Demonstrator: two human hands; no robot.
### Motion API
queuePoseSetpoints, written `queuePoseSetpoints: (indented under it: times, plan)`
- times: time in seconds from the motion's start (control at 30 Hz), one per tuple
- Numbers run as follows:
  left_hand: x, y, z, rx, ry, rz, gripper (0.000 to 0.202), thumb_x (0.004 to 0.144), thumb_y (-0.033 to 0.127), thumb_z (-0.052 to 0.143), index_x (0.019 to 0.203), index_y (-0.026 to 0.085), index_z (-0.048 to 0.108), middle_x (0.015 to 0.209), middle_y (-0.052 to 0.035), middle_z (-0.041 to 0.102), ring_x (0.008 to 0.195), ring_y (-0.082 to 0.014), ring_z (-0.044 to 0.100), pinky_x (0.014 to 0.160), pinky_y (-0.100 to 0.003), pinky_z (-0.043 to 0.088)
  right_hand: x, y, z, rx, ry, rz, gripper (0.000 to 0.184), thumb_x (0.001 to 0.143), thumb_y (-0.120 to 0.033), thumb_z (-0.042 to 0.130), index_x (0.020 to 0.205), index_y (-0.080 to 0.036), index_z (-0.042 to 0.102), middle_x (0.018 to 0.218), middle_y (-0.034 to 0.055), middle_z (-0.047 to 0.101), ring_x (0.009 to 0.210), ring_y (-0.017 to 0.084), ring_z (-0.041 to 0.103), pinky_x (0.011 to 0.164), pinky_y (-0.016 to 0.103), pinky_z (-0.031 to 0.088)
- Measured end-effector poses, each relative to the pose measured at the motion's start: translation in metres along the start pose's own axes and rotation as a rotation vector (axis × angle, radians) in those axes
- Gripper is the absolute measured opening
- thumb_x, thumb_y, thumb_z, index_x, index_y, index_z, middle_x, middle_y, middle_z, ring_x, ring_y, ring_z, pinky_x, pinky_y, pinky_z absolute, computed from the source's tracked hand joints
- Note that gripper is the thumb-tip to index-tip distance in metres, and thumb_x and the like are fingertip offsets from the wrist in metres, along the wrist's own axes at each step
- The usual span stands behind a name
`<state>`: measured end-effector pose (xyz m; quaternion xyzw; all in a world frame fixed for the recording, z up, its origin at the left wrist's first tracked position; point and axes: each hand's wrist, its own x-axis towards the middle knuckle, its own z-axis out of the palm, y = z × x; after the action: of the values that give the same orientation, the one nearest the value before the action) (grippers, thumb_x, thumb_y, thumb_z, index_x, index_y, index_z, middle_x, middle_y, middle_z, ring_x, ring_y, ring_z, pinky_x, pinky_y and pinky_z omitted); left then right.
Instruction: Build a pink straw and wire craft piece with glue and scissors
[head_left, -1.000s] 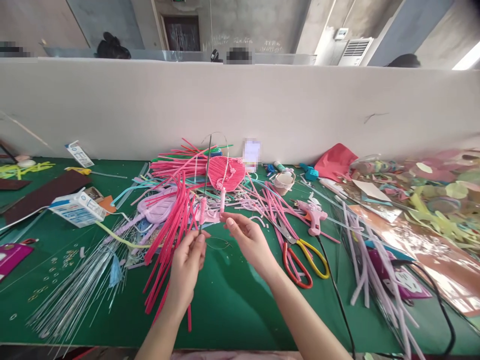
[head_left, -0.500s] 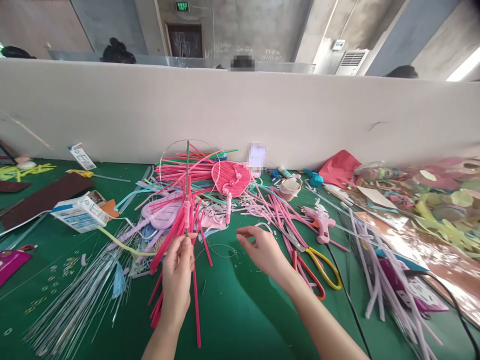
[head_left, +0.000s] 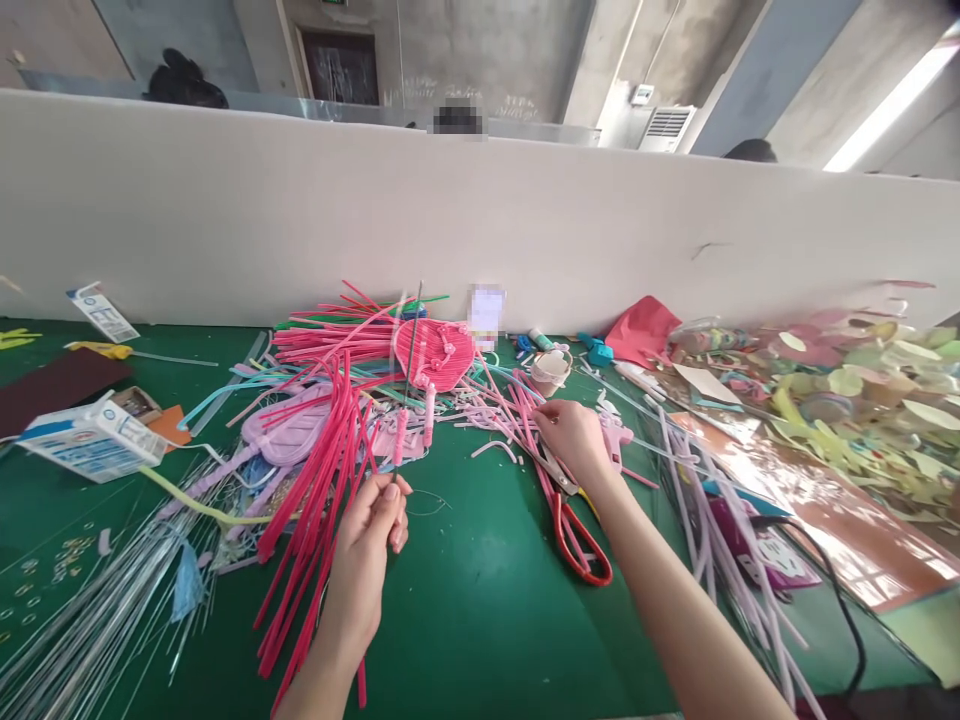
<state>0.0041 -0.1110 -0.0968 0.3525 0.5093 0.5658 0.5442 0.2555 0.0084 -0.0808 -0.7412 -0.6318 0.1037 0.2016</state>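
My left hand (head_left: 379,520) is closed round the lower end of a thin wire stem (head_left: 412,370), held upright. Pink wrapping (head_left: 401,437) covers part of the stem just above my fingers. A wire loop at its top looks nearly edge-on and blurred. My right hand (head_left: 576,438) is over pink pipe cleaners (head_left: 517,410) and the blades of scissors (head_left: 583,550), its fingers pinched together. What they hold, if anything, is hidden. Behind the stem lies a finished-looking red fan (head_left: 439,353) with a pink handle. Long red pipe cleaners (head_left: 315,520) lie left of my left hand.
A pink glue gun (head_left: 618,442) sits partly behind my right hand, near a paper cup (head_left: 550,370). Left are a lilac fan (head_left: 289,430), a bundle of wires (head_left: 112,590) and a milk carton (head_left: 90,435). Lilac pipe cleaners (head_left: 697,520) lie right. A pale partition (head_left: 450,220) stands behind.
My right hand has moved right and forward, from above bare green table to over the scissors and pink pipe cleaners. The wire loop has turned from face-on to nearly edge-on. The view has shifted right.
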Motion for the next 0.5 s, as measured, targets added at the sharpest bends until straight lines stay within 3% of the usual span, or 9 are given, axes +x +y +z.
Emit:
queuePoseSetpoints:
  times: [0.1, 0.27, 0.37, 0.5]
  plan:
    - [0.000, 0.002, 0.007, 0.025, -0.028, 0.012, 0.030, 0.086, 0.049, 0.062, 0.084, 0.020, 0.059, 0.062, 0.0052, 0.043, 0.056, -0.0096, 0.040, 0.055, -0.022, 0.034, 0.024, -0.002, 0.015, -0.060, -0.028, 0.038, 0.022, 0.087, -0.021, 0.056, 0.089, -0.013, 0.076, 0.094, 0.0172, 0.076, 0.094, 0.030, 0.070, 0.079, 0.034, 0.048]
    - [-0.004, 0.011, 0.017, 0.074, -0.083, 0.002, 0.030, 0.089, 0.050, 0.057, 0.096, 0.020, 0.059, 0.063, 0.0036, 0.050, 0.056, -0.0123, 0.045, 0.058, -0.026, 0.036, 0.040, -0.008, 0.039, -0.094, -0.006, 0.129, 0.029, 0.092, -0.026, 0.053, 0.104, -0.007, 0.071, 0.105, 0.0263, 0.071, 0.099, 0.033, 0.069, 0.077, 0.037, 0.049]
    - [-0.005, 0.012, 0.020, 0.074, -0.121, -0.017, 0.031, 0.090, 0.047, 0.055, 0.106, 0.021, 0.058, 0.066, 0.0027, 0.055, 0.057, -0.0130, 0.048, 0.059, -0.027, 0.038, 0.040, -0.008, 0.041, -0.062, -0.008, 0.140, 0.026, 0.092, -0.025, 0.052, 0.100, -0.011, 0.072, 0.103, 0.0217, 0.072, 0.098, 0.030, 0.069, 0.076, 0.033, 0.048]
    - [-0.002, 0.010, 0.017, -0.004, -0.160, -0.076, 0.022, 0.091, 0.042, 0.055, 0.099, 0.021, 0.058, 0.069, 0.0028, 0.054, 0.061, -0.0113, 0.050, 0.062, -0.025, 0.038, 0.037, -0.005, 0.026, 0.053, 0.015, 0.087, 0.021, 0.087, -0.022, 0.054, 0.090, -0.015, 0.073, 0.092, 0.0148, 0.075, 0.090, 0.027, 0.069, 0.073, 0.031, 0.047]
